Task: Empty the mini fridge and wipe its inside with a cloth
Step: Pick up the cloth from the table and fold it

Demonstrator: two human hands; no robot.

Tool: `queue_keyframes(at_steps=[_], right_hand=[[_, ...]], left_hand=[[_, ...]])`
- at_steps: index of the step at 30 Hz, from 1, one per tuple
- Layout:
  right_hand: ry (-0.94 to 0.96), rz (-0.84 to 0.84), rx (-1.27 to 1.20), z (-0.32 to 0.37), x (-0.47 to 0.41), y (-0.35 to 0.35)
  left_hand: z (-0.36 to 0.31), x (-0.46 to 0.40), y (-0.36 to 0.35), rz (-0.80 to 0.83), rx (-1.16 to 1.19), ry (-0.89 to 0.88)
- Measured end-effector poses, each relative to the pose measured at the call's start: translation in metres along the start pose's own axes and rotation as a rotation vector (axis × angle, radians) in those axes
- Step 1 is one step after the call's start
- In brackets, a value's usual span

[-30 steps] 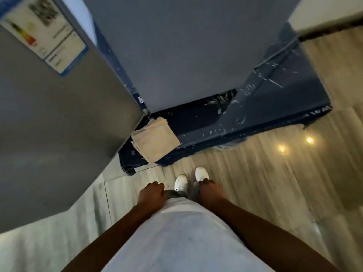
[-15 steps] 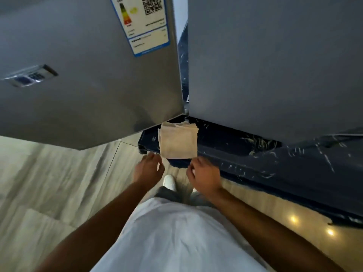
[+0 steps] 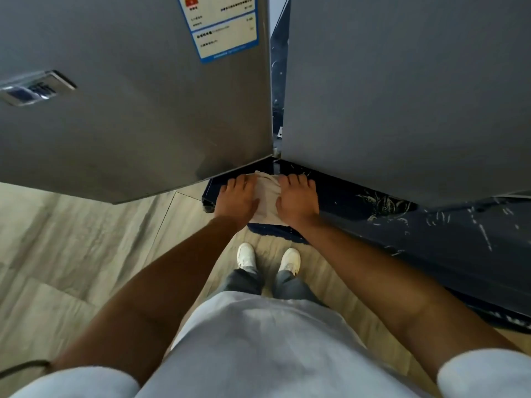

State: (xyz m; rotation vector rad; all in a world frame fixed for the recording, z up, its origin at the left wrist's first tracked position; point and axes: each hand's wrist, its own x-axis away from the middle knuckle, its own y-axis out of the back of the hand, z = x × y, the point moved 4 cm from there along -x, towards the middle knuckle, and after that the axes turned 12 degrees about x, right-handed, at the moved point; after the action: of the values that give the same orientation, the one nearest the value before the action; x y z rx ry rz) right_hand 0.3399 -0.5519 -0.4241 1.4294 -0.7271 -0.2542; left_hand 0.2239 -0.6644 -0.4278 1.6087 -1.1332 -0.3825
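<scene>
Both hands have come down onto the cloth (image 3: 265, 196). A second ago they hung low by the person's legs, and half a second ago they were just short of the cloth — now they are on it. The left hand (image 3: 237, 196) covers its left edge and the right hand (image 3: 297, 196) covers its right edge, with a strip of pale cloth showing between them. The hands are a little apart, fingers spread and laid flat. I cannot tell if the fingers have curled under the cloth yet, so it may be pressed down and not yet gripped.

The cloth lies folded on the dark blue platform (image 3: 431, 234) under the fridge, at about 12 o'clock from the white shoes (image 3: 270, 258). It sits right below the thin gap between the grey door (image 3: 129, 110) at 10 o'clock and the grey fridge side (image 3: 402, 96) at 2 o'clock. The sticker (image 3: 222, 24) is near the top of the door.

What does this mean for the job? I think the person is picking up the cloth — the wiping tool is being fetched. The inside of the fridge is hidden from here, so I cannot say if it is empty yet. The wiping has not started.
</scene>
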Motion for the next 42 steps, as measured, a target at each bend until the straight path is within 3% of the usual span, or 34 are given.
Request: queue_keyframes(at_steps=[6,9,20,25,34,42], right_hand=[[0.043,0.045,-0.002,-0.004,0.006,0.001],[0.060,0.087,-0.175,-0.009,0.009,0.009],[0.152,0.139,-0.753,0.054,0.052,0.096],[0.279,0.088,-0.879,0.127,0.077,0.145],[0.567,0.149,-1.068,0.318,0.130,0.216],[0.674,0.241,-1.125,0.452,0.116,0.238]], left_hand=[[0.010,0.008,0.006,-0.053,0.026,0.038],[0.021,0.025,0.020,-0.121,0.116,0.070],[0.073,0.133,0.091,-0.327,0.839,0.144],[0.126,0.189,0.139,-0.365,1.011,0.063],[0.251,0.291,0.200,-0.208,1.154,-0.025],[0.353,0.369,0.268,-0.564,1.241,0.003]])
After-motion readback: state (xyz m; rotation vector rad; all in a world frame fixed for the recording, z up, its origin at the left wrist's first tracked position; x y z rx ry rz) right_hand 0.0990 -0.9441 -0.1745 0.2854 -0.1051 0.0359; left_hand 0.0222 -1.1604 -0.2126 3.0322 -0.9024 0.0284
